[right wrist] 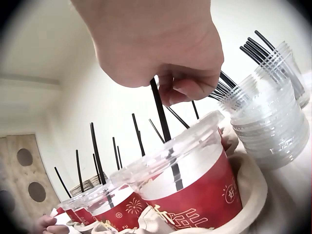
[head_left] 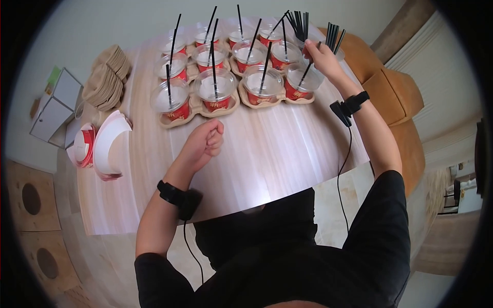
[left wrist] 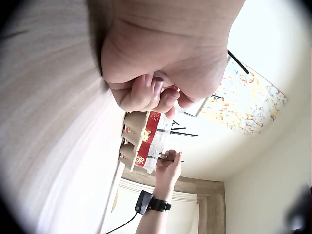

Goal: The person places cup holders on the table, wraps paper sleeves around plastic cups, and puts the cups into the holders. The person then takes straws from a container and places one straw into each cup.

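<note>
Printed text on red paper cups, "FU" and Chinese characters.
Front cup (right wrist: 214, 187), right wrist view: small "好" in a round mark, larger outlined and gold characters partly cut off; neighbouring cup (right wrist: 119, 208): "FU". Left wrist view, red cup (left wrist: 150, 130): gold characters, sideways, too small to read surely.

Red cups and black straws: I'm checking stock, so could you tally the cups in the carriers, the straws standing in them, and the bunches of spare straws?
Red cups in the carriers: 12
Black straws in those cups: 12
Bunches of spare straws: 2
Total: 26, each bunch counted as one
</note>
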Demonstrator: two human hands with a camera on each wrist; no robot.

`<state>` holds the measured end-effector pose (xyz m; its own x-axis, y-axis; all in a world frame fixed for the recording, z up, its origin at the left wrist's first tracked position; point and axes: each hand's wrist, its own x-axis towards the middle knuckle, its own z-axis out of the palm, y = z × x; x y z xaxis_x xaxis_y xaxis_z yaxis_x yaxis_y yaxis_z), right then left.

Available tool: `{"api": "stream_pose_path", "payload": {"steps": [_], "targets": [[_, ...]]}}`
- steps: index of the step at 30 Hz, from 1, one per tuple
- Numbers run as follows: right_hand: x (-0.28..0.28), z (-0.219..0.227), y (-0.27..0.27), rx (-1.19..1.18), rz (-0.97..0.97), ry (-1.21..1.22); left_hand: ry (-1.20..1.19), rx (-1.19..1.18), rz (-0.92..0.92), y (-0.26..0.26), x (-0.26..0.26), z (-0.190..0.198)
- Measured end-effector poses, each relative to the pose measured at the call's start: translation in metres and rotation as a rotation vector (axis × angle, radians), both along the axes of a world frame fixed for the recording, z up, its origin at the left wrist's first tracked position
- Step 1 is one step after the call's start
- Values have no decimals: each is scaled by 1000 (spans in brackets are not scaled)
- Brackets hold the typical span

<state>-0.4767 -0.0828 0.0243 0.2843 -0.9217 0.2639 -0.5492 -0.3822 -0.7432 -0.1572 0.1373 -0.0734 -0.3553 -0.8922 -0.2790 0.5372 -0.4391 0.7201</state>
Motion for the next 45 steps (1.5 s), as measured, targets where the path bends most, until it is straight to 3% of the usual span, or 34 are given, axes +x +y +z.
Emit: {"api": "stream_pose_path", "payload": {"steps": [4,10,13,15,16,17,19,23,29,31,35,39,41,45], "targets": [[1,-3,5,59,-16,84,21,-3,-10,0,0,-2],[-11,11,33,-64,-38,389,8,-8,-27,-2,0,-2],[-31,3,38,-161,-112,189,7,-21,-19,1,0,-2],[-36,6,47,-2,-218,-264,15,-36,-15,-1,-2,-2],[-33,3,50,-63,-220,-465,9,-27,-2,0,-2,-1],[-34,-3,51,-58,-232,-469,-2,-19,8,1,-2,-1],[-31,-13,49,-142,-197,-935,14,-21,-7,-1,0,-4],[-27,-27,51,-147,-186,-1161,56,49,30,0,0,-2],[-38,-49,46,-92,-228,-1178,161,84,0,-3,4,-2],[-39,-57,48,102,-224,-1273,155,76,-30,-4,4,0],[-37,-68,43,197,-192,-1312,173,35,-83,-4,8,-1],[-37,-69,46,174,-220,-1210,234,56,-96,-5,14,-3],[-38,-69,45,30,-199,-1022,156,-32,-142,-3,15,-1],[-35,-66,45,-57,-111,-769,219,-7,-142,-6,17,-4]]}}
